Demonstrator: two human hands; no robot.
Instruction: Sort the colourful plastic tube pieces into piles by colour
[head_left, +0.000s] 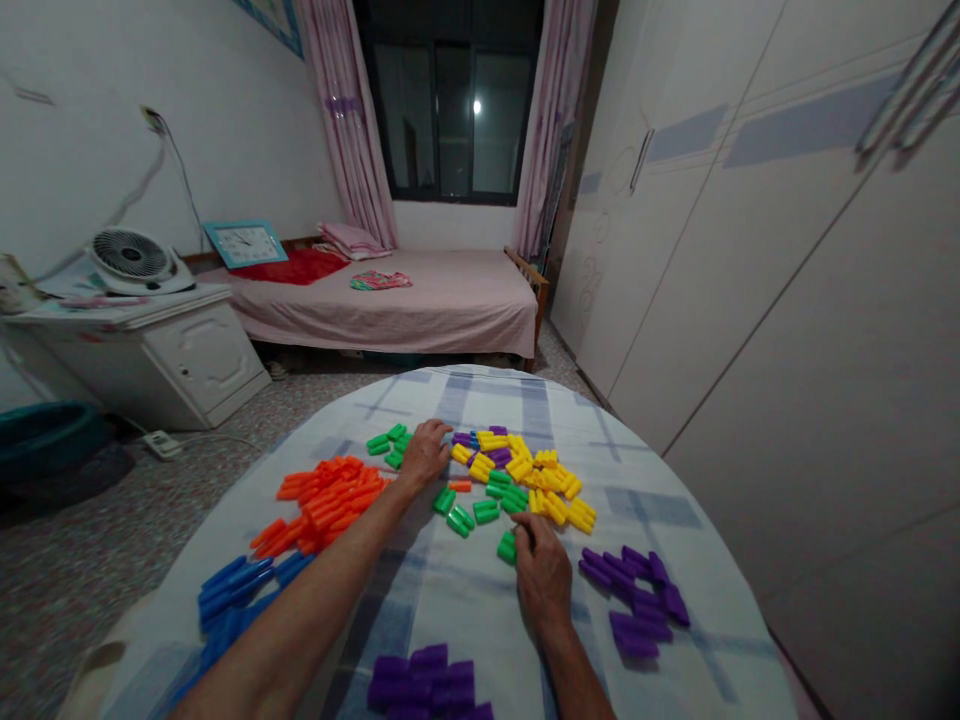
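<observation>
Small plastic pegs in several colours lie on a round table with a checked cloth (465, 600). My left hand (424, 452) reaches to the far middle, fingers curled over green pegs (390, 441) beside the mixed yellow and purple pile (525, 470). My right hand (541, 570) rests nearer, fingers closed on a green peg (508, 546). An orange pile (330, 500) lies left of my left forearm, blue pegs (240, 590) nearer left. Purple pegs (634, 600) lie right of my right hand, and another purple pile (431, 685) sits at the near edge.
More loose green pegs (472, 508) lie between the hands. Beyond the table stand a pink bed (420, 300), a white cabinet (172, 360) with a fan (135, 258), and wardrobe doors (750, 250) along the right. A power strip (161, 443) lies on the floor.
</observation>
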